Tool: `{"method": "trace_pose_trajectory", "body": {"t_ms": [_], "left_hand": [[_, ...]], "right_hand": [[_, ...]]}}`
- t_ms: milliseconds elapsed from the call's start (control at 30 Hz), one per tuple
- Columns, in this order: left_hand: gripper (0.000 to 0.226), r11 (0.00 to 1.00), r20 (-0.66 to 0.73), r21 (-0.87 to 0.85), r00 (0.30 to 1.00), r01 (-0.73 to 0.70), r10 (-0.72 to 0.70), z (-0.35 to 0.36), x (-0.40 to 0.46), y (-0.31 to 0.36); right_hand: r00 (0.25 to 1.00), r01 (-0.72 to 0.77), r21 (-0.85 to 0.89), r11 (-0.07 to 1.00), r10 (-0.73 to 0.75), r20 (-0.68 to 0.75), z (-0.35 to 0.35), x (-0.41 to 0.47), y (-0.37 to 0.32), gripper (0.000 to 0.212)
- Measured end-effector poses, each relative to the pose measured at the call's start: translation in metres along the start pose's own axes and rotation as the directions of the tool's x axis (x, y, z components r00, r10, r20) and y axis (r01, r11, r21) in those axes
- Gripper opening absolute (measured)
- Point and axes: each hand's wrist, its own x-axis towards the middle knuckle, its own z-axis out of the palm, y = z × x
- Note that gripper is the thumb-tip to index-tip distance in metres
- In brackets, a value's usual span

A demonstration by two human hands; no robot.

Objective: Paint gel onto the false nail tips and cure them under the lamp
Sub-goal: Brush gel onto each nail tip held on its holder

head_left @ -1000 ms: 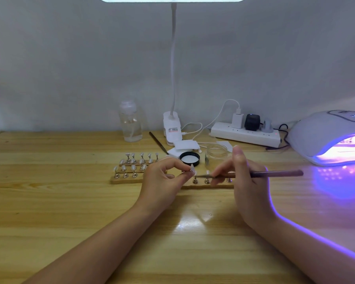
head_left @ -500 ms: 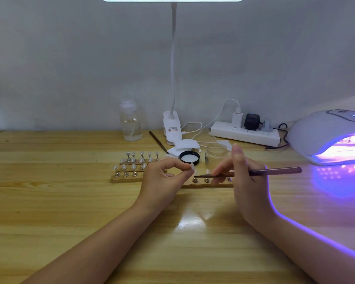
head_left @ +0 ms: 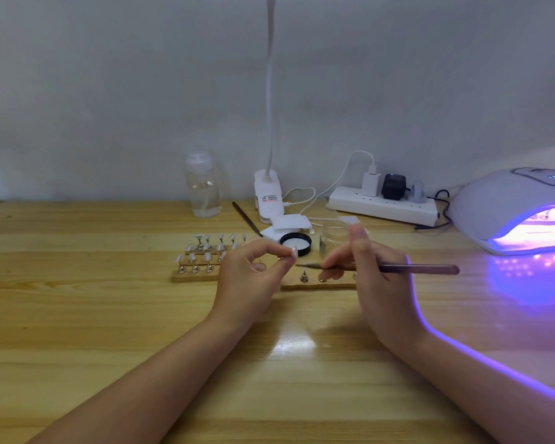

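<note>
Left hand (head_left: pixel 253 270) pinches a nail tip (head_left: pixel 293 252) above the bench (head_left: pixel 77 315); right hand's (head_left: pixel 370 277) grip pinches the brush (head_left: pixel 398 268), whose tip has drawn slightly back—stroke apparently paused; lamp (head_left: pixel 507 213) lit.

1. Wooden table (head_left: pixel 77 315) across the lower half of the frame, pale wall behind it.
2. At centre, long wooden strip holder with metal pegs (head_left: pixel 193 277), most of its left pegs topped with clear false nail tips (head_left: pixel 191 257).
3. Over the holder's middle, left hand (head_left: pixel 250 277) pinching a single nail tip (head_left: pixel 293 252); just right of it, right hand (head_left: pixel 375 283) holding a thin dark-handled brush (head_left: pixel 398 268), bristles pointing left, near that tip.
4. Behind the hands: black round lid (head_left: pixel 296 243), clear glass jar (head_left: pixel 335 233) to its right.
5. Farther back, left to right: clear plastic bottle (head_left: pixel 203 187), white clip-base desk lamp (head_left: pixel 268 193), white power strip (head_left: pixel 382 206).
6. At right edge, domed white curing lamp (head_left: pixel 507 200).
</note>
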Motion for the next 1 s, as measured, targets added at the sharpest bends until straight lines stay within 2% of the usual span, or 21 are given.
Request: {"method": "trace_pose_trajectory", "body": {"t_ms": [233,467,633,800,933,1000], "left_hand": [[0.017,0.995,-0.037,0.038,0.995,-0.095,0.097,-0.0016,0.0006,0.0003],[0.021,0.998,0.001,0.005,0.998,-0.065,0.065,-0.0003,0.0013,-0.0033],[0.024,0.998,0.008,0.006,0.998,-0.065,0.065,0.0001,0.0010,-0.0027],[0.027,0.997,0.019,0.033,0.998,-0.067,0.066,0.0005,0.0006,-0.0009],[0.027,0.995,0.029,0.058,0.997,-0.076,0.075,0.0008,-0.0002,0.0004],[0.026,0.996,0.026,0.055,0.997,-0.071,0.069,0.0011,0.0000,0.0004]], "right_hand": [[0.991,0.109,-0.133,0.985,-0.117,-0.058,-0.0063,0.0019,0.0007,0.039],[0.987,0.161,-0.197,0.967,-0.156,0.042,-0.0021,0.0017,0.0012,0.039],[0.996,0.087,-0.078,0.993,-0.085,0.034,-0.0024,-0.0002,0.0022,0.046],[0.985,0.173,-0.205,0.963,-0.167,0.046,-0.0025,0.0023,0.0043,0.042],[0.995,0.104,-0.088,0.991,-0.103,0.015,-0.0029,0.0009,0.0024,0.047],[0.987,0.162,-0.161,0.974,-0.163,0.006,-0.0026,0.0033,0.0024,0.045]]}}
